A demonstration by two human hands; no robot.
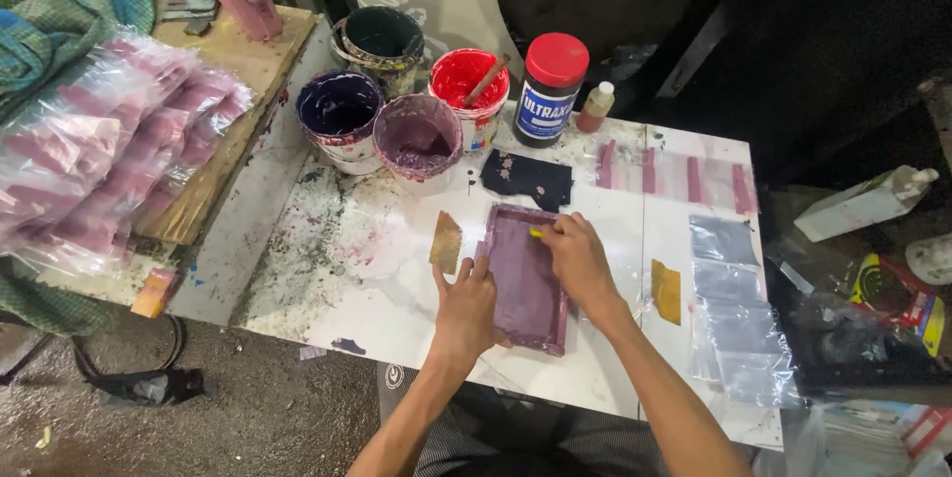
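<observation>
Purple printing frame [526,279] flat at tabletop [397,298] centre. Left hand [466,303] spread, pressing its nine o'clock rail; right hand [575,259] pinching a yellow scraper [536,233] at twelve. Probably light, stiff, ink-slick; best gripped by side rails.

Frame [524,279] lies flat on table [397,308], under both hands: left hand [466,303] on its L edge, right hand [575,259] atop. Buckets [416,135] behind grip; jar [548,88] behind-R; bags [729,318] R.
</observation>
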